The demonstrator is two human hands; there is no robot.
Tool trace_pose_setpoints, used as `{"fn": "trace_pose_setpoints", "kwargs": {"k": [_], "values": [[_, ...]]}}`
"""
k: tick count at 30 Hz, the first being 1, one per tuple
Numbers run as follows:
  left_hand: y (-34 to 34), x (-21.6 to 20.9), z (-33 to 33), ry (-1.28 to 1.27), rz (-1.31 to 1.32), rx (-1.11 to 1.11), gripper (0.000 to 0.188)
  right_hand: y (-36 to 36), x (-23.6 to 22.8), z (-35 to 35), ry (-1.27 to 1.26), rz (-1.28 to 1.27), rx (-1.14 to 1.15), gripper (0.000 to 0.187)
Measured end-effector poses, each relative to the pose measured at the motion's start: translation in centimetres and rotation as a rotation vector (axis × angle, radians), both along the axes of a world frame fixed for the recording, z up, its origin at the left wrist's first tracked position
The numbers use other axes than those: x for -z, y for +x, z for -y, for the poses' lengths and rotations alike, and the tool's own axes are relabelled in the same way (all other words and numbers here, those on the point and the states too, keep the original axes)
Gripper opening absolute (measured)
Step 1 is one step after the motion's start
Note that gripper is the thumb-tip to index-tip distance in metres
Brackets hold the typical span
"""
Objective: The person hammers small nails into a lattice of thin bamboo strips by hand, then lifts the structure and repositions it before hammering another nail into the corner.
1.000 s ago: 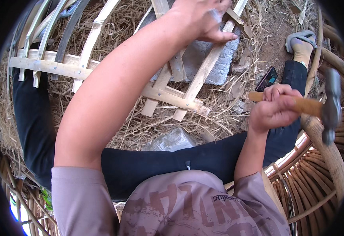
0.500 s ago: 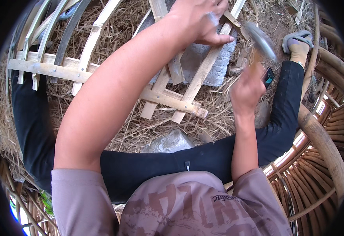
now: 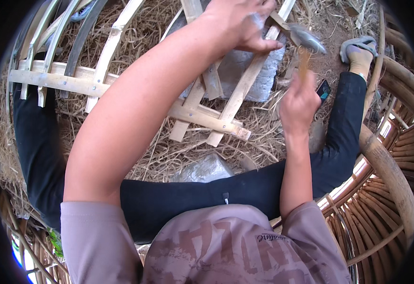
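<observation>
My right hand [image 3: 299, 105] is closed round the wooden handle of a hammer [image 3: 307, 41], its metal head raised at the upper right and slightly blurred. Across the frame reaches my left arm, and my left hand [image 3: 246, 27] grips a pale wooden slat [image 3: 245, 87], thumb lying on it; the fingertips are partly hidden near the top edge. That slat belongs to a frame of curved slats nailed to a crosspiece [image 3: 198, 119]. A short cross slat [image 3: 280, 21] meets it beside the hand. Beneath lies a grey stone block [image 3: 264, 84].
Dry straw [image 3: 164, 163] covers the ground. Another grey block [image 3: 206, 169] lies by my legs. A dark phone-like object [image 3: 323, 90] rests near my right leg [image 3: 340, 118]. Large bent-pole basketwork [image 3: 391, 175] stands at the right. My left leg [image 3: 34, 142] passes under the frame.
The hammer head has shifted a little up and left, and its blur is less. My right hand has moved only slightly; the left stays on the slat.
</observation>
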State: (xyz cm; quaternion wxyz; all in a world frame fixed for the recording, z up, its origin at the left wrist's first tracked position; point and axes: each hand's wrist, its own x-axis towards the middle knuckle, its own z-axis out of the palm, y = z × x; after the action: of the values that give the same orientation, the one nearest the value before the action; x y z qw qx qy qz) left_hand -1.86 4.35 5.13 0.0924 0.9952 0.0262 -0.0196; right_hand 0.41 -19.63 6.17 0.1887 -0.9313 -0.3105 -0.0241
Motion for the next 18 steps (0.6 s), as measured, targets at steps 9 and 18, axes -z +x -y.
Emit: {"fn": "trace_pose_setpoints", "kwargs": {"k": [9, 18], "values": [[-0.3, 1.4, -0.1, 0.002, 0.084, -0.043, 0.088, -0.2, -0.2, -1.2, -0.044, -0.023, 0.011, 0.016], [-0.2, 0.4, 0.4, -0.035, 0.01, 0.033, 0.088, 0.3, -0.5, 0.9, 0.198, -0.015, -0.026, 0.017]]}}
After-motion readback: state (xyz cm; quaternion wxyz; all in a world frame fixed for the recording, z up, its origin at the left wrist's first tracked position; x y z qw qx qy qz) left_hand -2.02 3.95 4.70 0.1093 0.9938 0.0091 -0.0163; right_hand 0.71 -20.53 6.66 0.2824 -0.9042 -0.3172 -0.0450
